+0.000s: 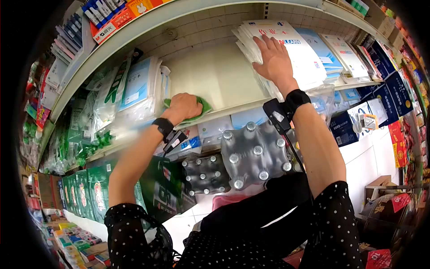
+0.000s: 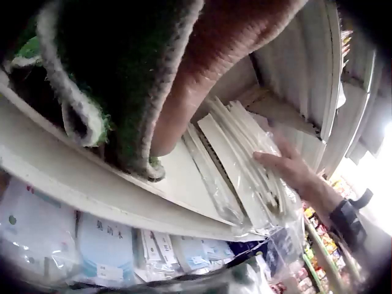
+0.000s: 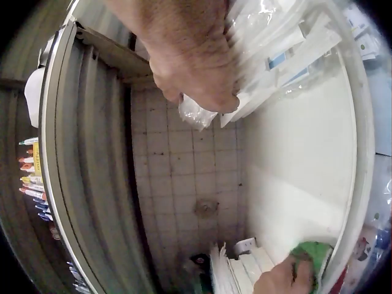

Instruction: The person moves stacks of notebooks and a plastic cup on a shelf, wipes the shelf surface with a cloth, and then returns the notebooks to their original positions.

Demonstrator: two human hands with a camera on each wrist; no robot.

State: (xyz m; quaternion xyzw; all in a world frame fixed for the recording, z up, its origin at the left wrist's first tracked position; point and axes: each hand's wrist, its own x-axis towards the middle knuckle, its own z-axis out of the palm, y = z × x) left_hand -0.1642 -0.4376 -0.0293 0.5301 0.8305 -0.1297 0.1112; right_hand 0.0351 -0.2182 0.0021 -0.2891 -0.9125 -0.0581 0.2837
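Note:
My left hand grips a green cloth against the shelf board near its front edge. Close up in the left wrist view, the cloth shows thick green pile and pale edges, folded beside the fingers. My right hand lies with fingers spread on a stack of white exercise books in clear wrap. In the right wrist view, that hand is at the stack's edge, by some crumpled clear plastic. Bare shelf board lies between the two hands.
Blue-covered books in plastic stand left of the left hand. More blue books lie right of the stack. Below the shelf lip are shrink-wrapped bottle packs and green cartons. An upper shelf edge with pens runs overhead.

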